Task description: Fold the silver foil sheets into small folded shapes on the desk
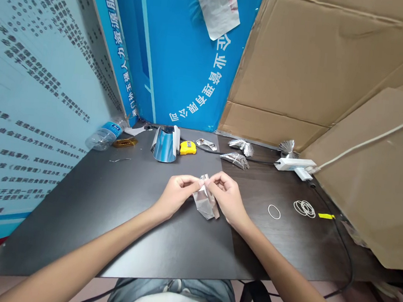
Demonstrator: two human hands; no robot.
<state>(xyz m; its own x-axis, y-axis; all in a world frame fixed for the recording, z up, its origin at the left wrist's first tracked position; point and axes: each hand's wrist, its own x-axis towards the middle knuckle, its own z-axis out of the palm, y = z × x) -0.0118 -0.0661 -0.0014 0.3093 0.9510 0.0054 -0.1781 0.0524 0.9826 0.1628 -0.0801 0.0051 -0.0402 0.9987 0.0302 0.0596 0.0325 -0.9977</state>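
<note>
My left hand (177, 196) and my right hand (227, 196) meet above the dark desk. Their fingertips pinch the top of a folded piece of silver foil (205, 202), whose lower part hangs below them and rests near the desk. Beyond my hands lie a creased foil piece (235, 160), a fanned foil piece (241, 147) and a small foil strip (206, 145). A curved, shiny blue sheet (165, 145) stands near a yellow tape measure (188, 147).
Several rubber bands (304, 208) and a yellow tape strip (326, 216) lie to the right. A white power strip (295, 165) and black cable run along the back. A plastic water bottle (106, 134) lies at the far left. Cardboard and printed boards wall the desk.
</note>
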